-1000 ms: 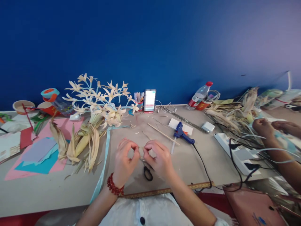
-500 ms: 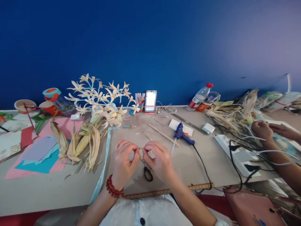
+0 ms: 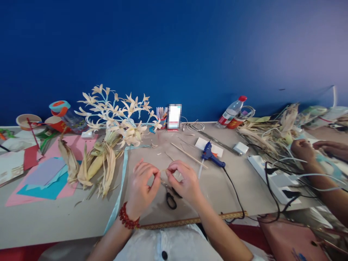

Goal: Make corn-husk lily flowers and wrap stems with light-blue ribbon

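Observation:
Above the middle of the table, my left hand and my right hand face each other with thumb and forefinger pinched. Between the fingertips runs a thin pale strip, perhaps corn husk; it is too small to make out well. A bracelet of red beads circles my left wrist. Scissors with black handles lie on the table below my hands, partly hidden by the right one. Beyond the right hand are a thin wooden stick and a blue hot glue gun.
Dried corn husks and coloured paper lie at left, behind them husk flowers. At right are a white power strip with cables, a bottle, and another person's hands. A light-blue ribbon runs along the left.
My hands have moved slightly apart, so the pale strip shows between the fingertips. More of the scissors is visible. At right, the other person's farther hand has shifted a little.

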Available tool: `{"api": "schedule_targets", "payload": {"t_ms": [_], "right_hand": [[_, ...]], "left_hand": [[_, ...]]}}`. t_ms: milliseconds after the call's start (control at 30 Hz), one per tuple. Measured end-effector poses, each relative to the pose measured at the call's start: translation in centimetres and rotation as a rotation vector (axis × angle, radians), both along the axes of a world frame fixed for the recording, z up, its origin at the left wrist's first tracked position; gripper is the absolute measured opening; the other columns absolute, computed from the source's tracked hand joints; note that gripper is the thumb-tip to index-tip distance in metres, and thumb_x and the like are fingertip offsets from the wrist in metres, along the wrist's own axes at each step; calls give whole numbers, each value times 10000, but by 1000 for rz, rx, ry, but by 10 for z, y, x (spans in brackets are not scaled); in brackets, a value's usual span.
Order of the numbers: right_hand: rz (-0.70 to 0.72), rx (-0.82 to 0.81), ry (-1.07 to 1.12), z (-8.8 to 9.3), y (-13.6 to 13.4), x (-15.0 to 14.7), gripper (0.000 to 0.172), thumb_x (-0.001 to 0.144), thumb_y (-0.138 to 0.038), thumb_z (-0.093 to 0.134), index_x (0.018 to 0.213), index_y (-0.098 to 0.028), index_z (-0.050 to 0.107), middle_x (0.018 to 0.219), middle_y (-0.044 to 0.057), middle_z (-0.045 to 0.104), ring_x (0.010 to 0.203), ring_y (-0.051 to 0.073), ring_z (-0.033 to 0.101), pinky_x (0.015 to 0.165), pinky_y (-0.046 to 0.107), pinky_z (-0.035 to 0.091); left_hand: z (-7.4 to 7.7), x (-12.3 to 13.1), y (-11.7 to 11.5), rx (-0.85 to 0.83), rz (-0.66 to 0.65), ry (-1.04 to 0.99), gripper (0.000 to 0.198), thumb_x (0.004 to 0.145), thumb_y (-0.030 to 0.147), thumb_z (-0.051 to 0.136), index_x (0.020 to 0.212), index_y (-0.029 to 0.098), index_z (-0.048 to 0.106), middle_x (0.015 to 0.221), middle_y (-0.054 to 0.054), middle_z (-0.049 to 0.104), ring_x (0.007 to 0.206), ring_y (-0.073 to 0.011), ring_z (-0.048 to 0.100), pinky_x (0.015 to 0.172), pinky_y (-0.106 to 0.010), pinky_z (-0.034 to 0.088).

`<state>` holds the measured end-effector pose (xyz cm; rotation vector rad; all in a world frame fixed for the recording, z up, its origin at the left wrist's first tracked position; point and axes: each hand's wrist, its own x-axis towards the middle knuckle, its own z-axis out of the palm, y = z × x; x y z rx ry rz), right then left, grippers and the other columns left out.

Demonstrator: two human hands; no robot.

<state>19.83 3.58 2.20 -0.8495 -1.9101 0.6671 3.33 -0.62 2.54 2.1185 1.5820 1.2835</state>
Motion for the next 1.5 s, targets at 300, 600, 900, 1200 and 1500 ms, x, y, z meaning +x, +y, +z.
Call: {"api": "schedule_targets", "payload": {"t_ms": [300,600,900,1200,1500], "right_hand": [[50,-90,6,-1,2,-4,94,848,-141,568,777,-202,570,740,9,597,695,149,574,667,259,454],[25,-22,-30,-1,1,-8,111,819,-127,543,746,-209,564,705,5,582,666,153,558,633,258,449],[-187,-18,-36,-2,7,19,112,840,-127,522,790,-210,578,764,29,613,720,182,588,675,294,466],[9,-12,-66,4,-2,-8,100,842,-142,542,774,-208,575,724,15,601,689,163,575,645,264,467],[-208,77,-148,-8,9,19,138,837,-109,527,759,-216,568,720,22,603,674,174,565,640,286,456]], "left_hand": [[1,4,0,-10,3,-14,118,890,158,496,821,219,570,775,-11,624,792,-188,592,1054,-459,365],[-3,9,1,30,37,11,155,871,134,493,764,226,556,730,-2,610,758,-186,577,1046,-464,375],[-5,2,-3,80,110,-11,156,856,110,523,754,225,549,727,2,610,746,-178,584,1032,-451,390],[-1,9,-2,42,65,17,163,849,114,511,737,225,553,702,8,606,729,-175,576,1046,-454,372],[-4,5,-3,61,89,-25,162,847,115,528,728,223,547,701,8,594,723,-174,565,1038,-457,372]]}}
